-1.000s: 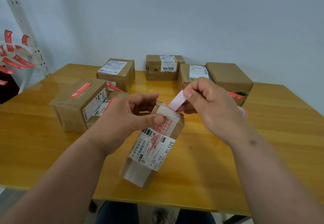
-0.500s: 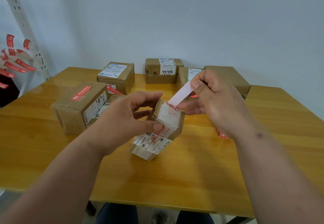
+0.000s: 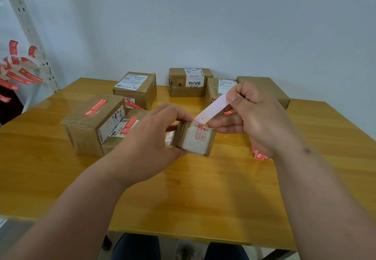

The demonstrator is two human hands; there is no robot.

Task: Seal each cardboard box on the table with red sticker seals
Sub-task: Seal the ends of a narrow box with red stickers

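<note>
My left hand (image 3: pixel 150 137) grips a small cardboard box (image 3: pixel 196 139) above the table's middle, its taped end face turned toward me. My right hand (image 3: pixel 256 123) pinches a sticker strip (image 3: pixel 212 108) by its upper end, pale back side showing; the strip's lower end touches the box's top edge. A strip of red stickers (image 3: pixel 259 155) pokes out under my right wrist. A large box (image 3: pixel 93 123) at the left carries a red seal (image 3: pixel 95 108) on top. A smaller box (image 3: pixel 124 129) beside it also bears a red seal.
Several more cardboard boxes stand along the far edge of the wooden table (image 3: pixel 203 194): one with a white label (image 3: pixel 135 88), a box printed BAHA (image 3: pixel 188 81), and two boxes at the right (image 3: pixel 264 88). Red sticker strips (image 3: pixel 16 72) hang on a rack at the left.
My left hand has tipped the small box from its long labelled side up to its end face toward me. My right hand has lifted the strip higher and to the right.
</note>
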